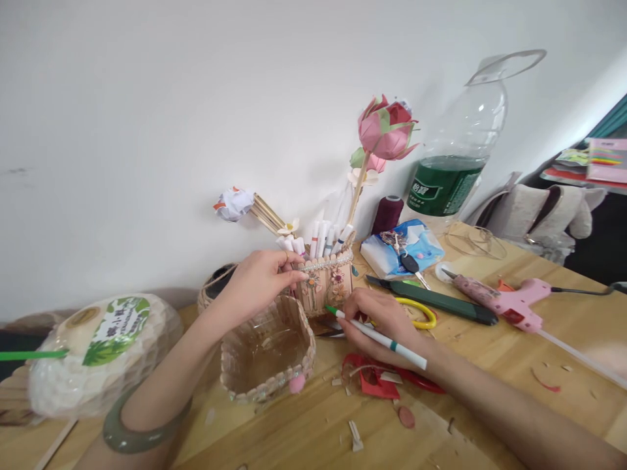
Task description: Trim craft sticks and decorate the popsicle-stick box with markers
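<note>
My left hand pinches the trimmed rim of a wooden-stick pen holder, which has flowers on its side and a braided, beaded edge. Several white markers stand in the holder. Closed in a writing grip, my right hand holds a white felt-tip marker with a green tip. That tip is at the lower part of the holder's side; whether it touches cannot be made out. In front of the holder is a clear container edged with sticks and a pink pompom.
Right of my hands lie a green utility knife, yellow-handled scissors, a pink glue gun and keys on a tissue pack. A large bottle stands behind. At left sits a wrapped coconut. Red scraps litter the front.
</note>
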### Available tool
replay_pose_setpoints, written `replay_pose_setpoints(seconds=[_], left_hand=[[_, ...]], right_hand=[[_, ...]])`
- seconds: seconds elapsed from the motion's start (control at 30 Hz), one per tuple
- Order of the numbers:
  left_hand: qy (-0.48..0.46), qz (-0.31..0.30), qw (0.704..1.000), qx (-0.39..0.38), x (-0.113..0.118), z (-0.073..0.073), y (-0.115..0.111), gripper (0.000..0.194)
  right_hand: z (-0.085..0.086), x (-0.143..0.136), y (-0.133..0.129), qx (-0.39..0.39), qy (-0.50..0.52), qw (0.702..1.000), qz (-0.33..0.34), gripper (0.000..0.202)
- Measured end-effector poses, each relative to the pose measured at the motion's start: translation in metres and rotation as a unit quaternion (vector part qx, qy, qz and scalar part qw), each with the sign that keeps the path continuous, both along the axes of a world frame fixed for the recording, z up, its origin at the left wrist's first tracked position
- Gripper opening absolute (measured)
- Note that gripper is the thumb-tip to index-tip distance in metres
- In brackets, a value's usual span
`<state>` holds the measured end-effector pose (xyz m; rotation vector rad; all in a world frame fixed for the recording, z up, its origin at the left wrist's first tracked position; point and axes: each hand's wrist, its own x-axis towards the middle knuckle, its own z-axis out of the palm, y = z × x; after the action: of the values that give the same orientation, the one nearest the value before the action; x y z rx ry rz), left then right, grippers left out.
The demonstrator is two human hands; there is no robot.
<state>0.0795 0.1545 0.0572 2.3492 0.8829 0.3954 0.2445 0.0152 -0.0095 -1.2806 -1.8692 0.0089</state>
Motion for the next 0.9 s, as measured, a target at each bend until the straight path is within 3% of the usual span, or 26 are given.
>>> replay_pose_setpoints(seconds=[0.9], left_hand=[[-0.009,-0.001,1.000,-0.026,-0.0010,-0.0021,0.0020,0.026]], right_hand=[[0.0013,0.0010,0.0015,0.017,0.018,0.999,-0.044,0.020]])
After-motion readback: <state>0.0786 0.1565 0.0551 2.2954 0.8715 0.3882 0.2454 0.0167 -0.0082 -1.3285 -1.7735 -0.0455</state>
